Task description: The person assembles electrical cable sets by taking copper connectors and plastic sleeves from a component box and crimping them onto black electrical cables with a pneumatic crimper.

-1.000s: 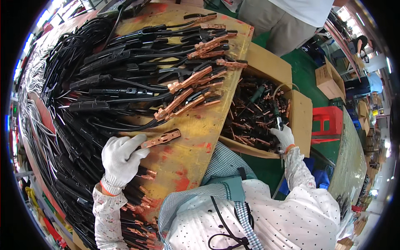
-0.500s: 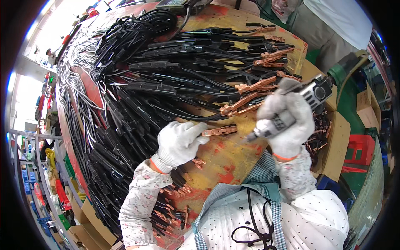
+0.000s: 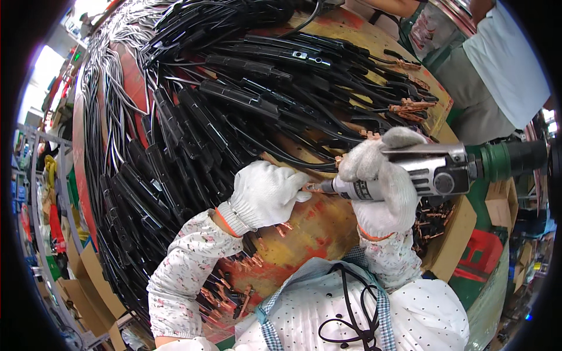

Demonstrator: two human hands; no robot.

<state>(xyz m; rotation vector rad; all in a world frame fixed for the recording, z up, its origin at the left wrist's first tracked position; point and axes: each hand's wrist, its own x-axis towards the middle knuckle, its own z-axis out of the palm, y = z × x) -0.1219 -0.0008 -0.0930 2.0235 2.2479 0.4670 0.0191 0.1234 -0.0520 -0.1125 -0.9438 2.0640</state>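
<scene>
My left hand [image 3: 260,196], in a white knit glove, is closed on a copper-coloured clamp piece [image 3: 312,187] just above the table. Only the clamp's end shows past my fingers. My right hand [image 3: 383,187], also gloved, wraps round a silver, black and green power screwdriver [image 3: 436,172] held almost level. Its narrow tip meets the copper piece at my left fingertips; the exact contact point is too small to make out. Beyond my hands lie many black handles [image 3: 243,96] with cables, and copper-coloured jaws [image 3: 413,107] at their right ends.
The table [image 3: 319,234] is yellow with worn red patches. Silvery-ended cables [image 3: 93,111] spread along its left side. A cardboard box [image 3: 459,234] of copper parts stands at the right, near a red plastic stool [image 3: 480,257]. Another person [image 3: 503,70] stands at the far right.
My right hand has swung the screwdriver level and brought its tip left onto the copper clamp piece. My left hand keeps its hold. The whole view has shifted somewhat.
</scene>
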